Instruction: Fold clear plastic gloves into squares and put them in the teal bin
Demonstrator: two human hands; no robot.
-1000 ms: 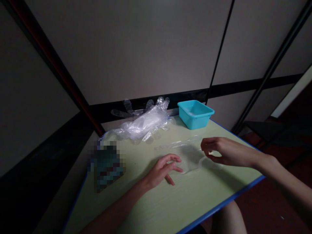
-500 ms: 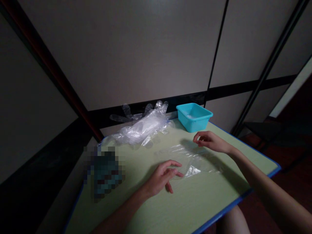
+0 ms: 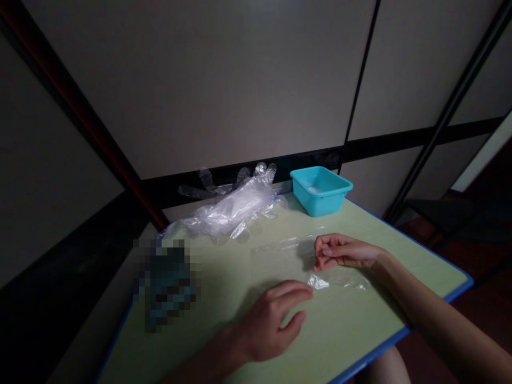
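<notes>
Because the clear glove (image 3: 286,252), flat on the table (image 3: 224,346) at 1 o'clock from the loosely spread left hand (image 3: 272,320), looks light, limp and slippery, its crinkled edge seems the surest hold, just under the right hand (image 3: 342,250), fingers pressed together.

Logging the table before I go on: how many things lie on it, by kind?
Teal plastic bin: 1
Pile of clear plastic gloves: 1
Loose clear plastic glove, lying flat: 1
Blurred dark item, too blurred to identify: 1
Total: 4
</notes>
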